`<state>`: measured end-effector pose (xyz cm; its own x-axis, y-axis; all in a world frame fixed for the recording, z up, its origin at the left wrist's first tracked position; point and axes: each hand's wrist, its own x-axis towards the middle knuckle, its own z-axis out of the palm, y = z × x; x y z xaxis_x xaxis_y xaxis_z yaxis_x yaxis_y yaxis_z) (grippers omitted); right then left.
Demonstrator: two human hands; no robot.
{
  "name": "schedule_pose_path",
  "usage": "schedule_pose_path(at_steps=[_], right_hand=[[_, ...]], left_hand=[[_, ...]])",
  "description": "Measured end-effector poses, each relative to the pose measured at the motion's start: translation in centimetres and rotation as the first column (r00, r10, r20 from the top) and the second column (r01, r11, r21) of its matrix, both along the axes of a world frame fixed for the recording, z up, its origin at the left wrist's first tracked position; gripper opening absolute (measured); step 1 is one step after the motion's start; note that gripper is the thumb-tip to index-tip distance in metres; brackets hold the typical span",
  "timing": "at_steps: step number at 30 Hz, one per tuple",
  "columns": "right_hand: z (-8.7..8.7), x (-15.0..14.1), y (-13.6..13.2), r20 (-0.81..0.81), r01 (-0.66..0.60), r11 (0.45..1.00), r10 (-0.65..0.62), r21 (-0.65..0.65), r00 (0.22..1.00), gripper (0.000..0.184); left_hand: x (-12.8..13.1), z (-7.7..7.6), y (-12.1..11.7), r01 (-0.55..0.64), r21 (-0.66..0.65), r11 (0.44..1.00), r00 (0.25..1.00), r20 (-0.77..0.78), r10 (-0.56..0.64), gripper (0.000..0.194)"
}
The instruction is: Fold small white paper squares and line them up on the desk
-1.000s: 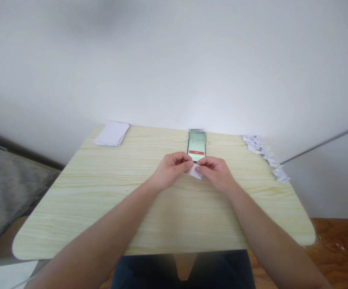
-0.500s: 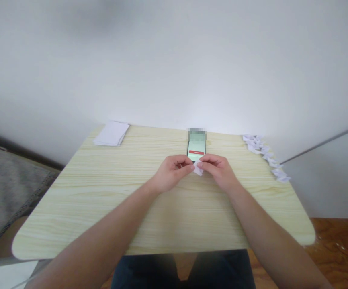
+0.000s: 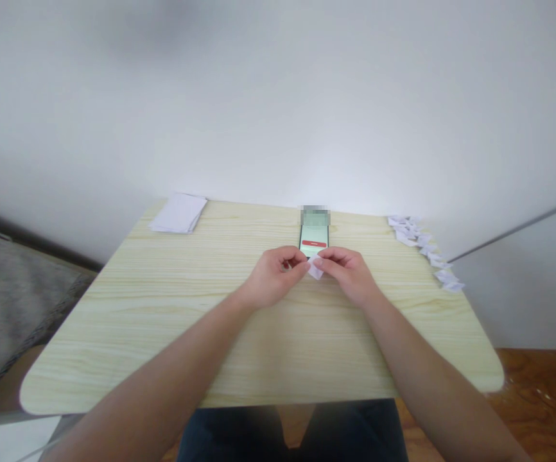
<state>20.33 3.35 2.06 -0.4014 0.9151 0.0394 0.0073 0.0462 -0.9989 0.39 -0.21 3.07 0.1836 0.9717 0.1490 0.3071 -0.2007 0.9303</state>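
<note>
A small folded piece of white paper (image 3: 315, 269) is held between my two hands, over the middle of the table. My left hand (image 3: 278, 276) pinches its left side with thumb and fingers. On the other side, my right hand (image 3: 348, 271) has its thumb and forefinger closed on the paper's right edge. The fingertips cover part of the folds. Just beyond the hands a phone (image 3: 314, 234) lies with its screen lit, showing a red bar.
A stack of white paper sheets (image 3: 179, 213) lies at the back left of the wood-patterned table (image 3: 162, 308). Several folded white paper pieces (image 3: 422, 240) form a line along the right edge. A white wall (image 3: 278, 115) rises behind the table.
Both hands stay almost in place, still pinching the paper. The paper has shifted very slightly between the fingers.
</note>
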Motion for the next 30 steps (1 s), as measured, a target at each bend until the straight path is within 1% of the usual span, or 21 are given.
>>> schedule_pose_path(at_steps=[4,8,10,12,13,15,21,25,30], right_hand=[[0.03,-0.19,-0.07,-0.01,-0.014,1.0,0.014,-0.018,1.0,0.022],[0.05,-0.27,-0.07,-0.016,-0.03,0.998,0.029,-0.057,0.999,0.021],[0.11,-0.26,-0.06,-0.02,-0.029,0.997,0.028,-0.067,0.999,0.021],[0.19,-0.26,-0.06,-0.027,-0.028,0.996,0.026,-0.079,0.999,0.02],[0.21,-0.28,-0.05,-0.03,-0.026,0.996,0.024,-0.09,0.999,0.02],[0.2,-0.32,-0.01,-0.033,-0.017,0.994,0.013,-0.11,0.999,0.021],[-0.2,-0.35,0.13,-0.039,0.007,0.992,-0.011,-0.122,0.999,0.019],[-0.4,-0.33,0.14,-0.026,0.001,0.994,-0.004,-0.106,1.0,0.019],[-0.58,-0.34,0.24,-0.015,0.007,0.995,-0.008,-0.099,1.0,0.019]], left_hand=[[-0.08,-0.3,0.28,-0.033,-0.021,0.999,0.998,0.048,0.034,0.022],[-0.2,-0.6,0.53,-0.074,-0.024,0.997,0.993,0.089,0.075,0.02],[-0.2,-0.69,0.57,-0.076,-0.023,0.997,0.991,0.111,0.078,0.019],[-0.16,-0.71,0.58,-0.066,-0.026,0.997,0.983,0.172,0.07,0.014],[-0.13,-0.68,0.56,-0.058,-0.024,0.998,0.977,0.203,0.062,0.014],[-0.08,-0.55,0.51,-0.043,-0.003,0.999,0.974,0.225,0.043,0.021],[-0.02,-0.16,0.3,-0.008,0.049,0.999,0.998,0.058,0.005,0.012],[-0.05,-0.31,0.34,0.012,0.051,0.999,0.999,0.037,-0.014,0.007],[-0.01,-0.41,0.4,0.031,0.037,0.999,0.999,0.03,-0.032,0.006]])
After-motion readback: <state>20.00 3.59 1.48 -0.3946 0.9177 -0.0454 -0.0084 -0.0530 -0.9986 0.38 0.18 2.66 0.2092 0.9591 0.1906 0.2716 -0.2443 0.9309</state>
